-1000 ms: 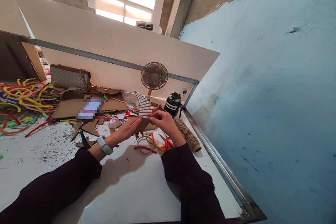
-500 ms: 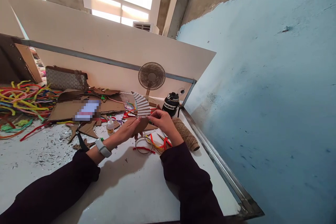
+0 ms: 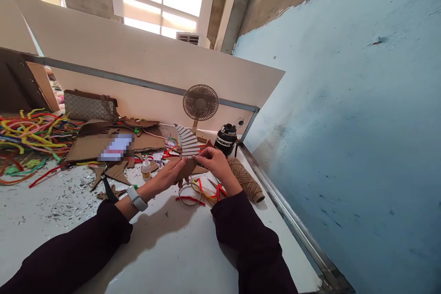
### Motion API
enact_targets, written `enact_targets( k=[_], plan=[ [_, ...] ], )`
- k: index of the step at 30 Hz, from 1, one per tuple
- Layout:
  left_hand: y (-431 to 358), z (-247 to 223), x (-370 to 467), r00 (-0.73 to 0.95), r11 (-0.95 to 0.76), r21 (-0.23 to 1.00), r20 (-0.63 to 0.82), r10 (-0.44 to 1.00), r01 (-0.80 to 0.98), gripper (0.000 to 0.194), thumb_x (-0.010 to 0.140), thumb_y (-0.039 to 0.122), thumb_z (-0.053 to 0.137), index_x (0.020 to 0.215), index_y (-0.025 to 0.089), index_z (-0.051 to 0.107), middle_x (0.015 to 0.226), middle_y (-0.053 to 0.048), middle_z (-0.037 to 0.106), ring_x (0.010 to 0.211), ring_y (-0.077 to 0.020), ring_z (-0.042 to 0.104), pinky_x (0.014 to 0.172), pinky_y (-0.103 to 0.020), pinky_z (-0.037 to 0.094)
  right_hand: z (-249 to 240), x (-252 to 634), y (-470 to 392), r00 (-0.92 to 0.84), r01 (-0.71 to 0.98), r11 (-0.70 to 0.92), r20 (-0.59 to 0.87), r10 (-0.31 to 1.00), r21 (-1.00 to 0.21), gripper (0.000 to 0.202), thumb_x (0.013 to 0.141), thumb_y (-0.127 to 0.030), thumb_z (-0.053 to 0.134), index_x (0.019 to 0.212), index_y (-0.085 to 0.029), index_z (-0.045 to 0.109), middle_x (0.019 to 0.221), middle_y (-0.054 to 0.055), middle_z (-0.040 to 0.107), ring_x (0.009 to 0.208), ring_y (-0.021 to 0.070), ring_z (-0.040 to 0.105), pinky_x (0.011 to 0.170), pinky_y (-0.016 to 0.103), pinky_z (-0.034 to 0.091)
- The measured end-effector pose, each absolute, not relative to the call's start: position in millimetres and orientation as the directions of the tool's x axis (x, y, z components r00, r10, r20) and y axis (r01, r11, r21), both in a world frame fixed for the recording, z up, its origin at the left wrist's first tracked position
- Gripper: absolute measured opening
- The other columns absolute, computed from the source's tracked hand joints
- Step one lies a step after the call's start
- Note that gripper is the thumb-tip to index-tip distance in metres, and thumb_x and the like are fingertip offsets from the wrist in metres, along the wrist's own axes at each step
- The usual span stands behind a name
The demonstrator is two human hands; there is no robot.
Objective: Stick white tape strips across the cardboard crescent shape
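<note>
Between my hands is a piece of cardboard (image 3: 188,144) with pale strips fanned across its upper part and plain brown below. My left hand (image 3: 168,174) is closed on its lower left side, thumb in front and some fingers hidden behind. My right hand (image 3: 215,163) pinches at its right edge near the lowest strip; whether a separate strip is between those fingertips I cannot tell. Just below lie a metal ring (image 3: 190,194), a red pipe cleaner (image 3: 186,200) and red-handled scissors (image 3: 219,191), partly covered by my right wrist. A small glue bottle (image 3: 146,169) stands left of my left hand.
A twine roll (image 3: 244,178) and black bottle (image 3: 226,139) stand on the right, a desk fan (image 3: 200,103) behind. Leftward are a phone (image 3: 117,147), cardboard sheets (image 3: 82,144), a handbag (image 3: 90,105) and a heap of pipe cleaners (image 3: 34,131). A metal edge (image 3: 292,220) borders the blue wall.
The whole view has shifted slightly, with things sitting a little lower and to the right. Both hands keep their grip on the cardboard piece almost unchanged.
</note>
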State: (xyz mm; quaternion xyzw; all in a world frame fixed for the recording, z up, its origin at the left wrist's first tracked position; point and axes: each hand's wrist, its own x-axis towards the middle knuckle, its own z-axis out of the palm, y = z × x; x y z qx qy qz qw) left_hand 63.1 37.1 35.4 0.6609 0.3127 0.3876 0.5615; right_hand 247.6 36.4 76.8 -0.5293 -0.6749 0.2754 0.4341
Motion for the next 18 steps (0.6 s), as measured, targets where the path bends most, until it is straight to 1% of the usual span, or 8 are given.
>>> enact_targets(
  k=[7,11,16,18],
  plan=[
    [35,39,61,0.518,-0.186,0.982,0.172,0.838,-0.026,0.057,0.085,0.065,0.044,0.104,0.013,0.056,0.061,-0.002,0.064,0.041,-0.0124,0.052,0.037,-0.022,0.030,73,253,41,-0.069,0.435,0.258,0.253,0.965,-0.863,0.037,0.064,-0.049,0.076,0.071,-0.017,0.059,0.061,-0.001,0.059,0.054,0.0116,0.050,0.049,0.024,0.037],
    [36,42,59,0.554,-0.184,0.982,0.172,0.814,-0.034,0.055,0.085,0.064,0.044,0.100,0.013,0.058,0.063,-0.003,0.065,0.042,-0.0122,0.052,0.038,-0.023,0.031,76,258,40,-0.078,0.385,0.222,0.208,0.975,-0.896,0.041,0.060,-0.049,0.079,0.075,-0.017,0.057,0.059,-0.003,0.057,0.053,0.0113,0.052,0.050,0.024,0.039],
    [34,46,56,0.602,-0.176,0.983,0.173,0.779,-0.055,0.056,0.086,0.063,0.045,0.111,0.014,0.058,0.065,-0.003,0.065,0.044,-0.0124,0.053,0.040,-0.023,0.035,83,263,35,-0.153,0.315,0.190,0.148,0.977,-0.930,0.041,0.059,-0.050,0.080,0.072,-0.015,0.061,0.060,-0.002,0.059,0.055,0.0107,0.051,0.052,0.024,0.038],
    [33,49,55,0.609,-0.163,0.985,0.163,0.776,-0.056,0.057,0.085,0.063,0.047,0.110,0.013,0.058,0.065,-0.003,0.065,0.044,-0.0128,0.053,0.041,-0.024,0.037,85,264,33,-0.186,0.293,0.178,0.127,0.974,-0.939,0.040,0.059,-0.049,0.080,0.071,-0.014,0.064,0.059,-0.002,0.059,0.055,0.0103,0.050,0.052,0.024,0.037]
  ],
)
